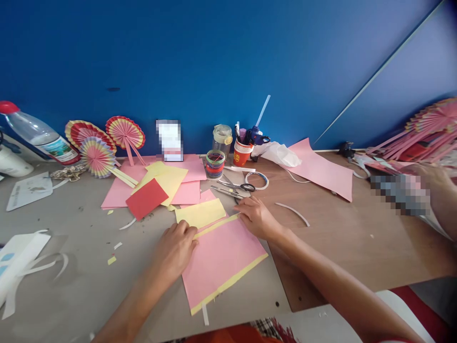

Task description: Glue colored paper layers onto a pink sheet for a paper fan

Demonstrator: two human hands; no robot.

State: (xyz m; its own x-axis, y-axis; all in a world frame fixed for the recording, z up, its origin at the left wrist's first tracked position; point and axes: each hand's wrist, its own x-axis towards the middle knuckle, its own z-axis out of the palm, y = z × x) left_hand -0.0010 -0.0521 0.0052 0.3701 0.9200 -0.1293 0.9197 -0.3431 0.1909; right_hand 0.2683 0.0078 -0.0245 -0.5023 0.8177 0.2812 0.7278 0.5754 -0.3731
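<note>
A pink sheet with yellow strips along its near and far edges lies in front of me. My left hand rests on its far left corner, fingers curled together at the yellow strip. At the far right corner, the fingers of my right hand are pressed together on the edge; whether they pinch the paper is hard to make out. Just beyond lies a yellow paper piece. A red card sits on yellow and pink sheets to the left. Scissors and a cutter lie beyond my right hand.
Paper fans, a bottle, a phone, a jar and a red cup of tools stand along the blue wall. A roll of tape lies nearby. At right, another person's hand is beside more fans.
</note>
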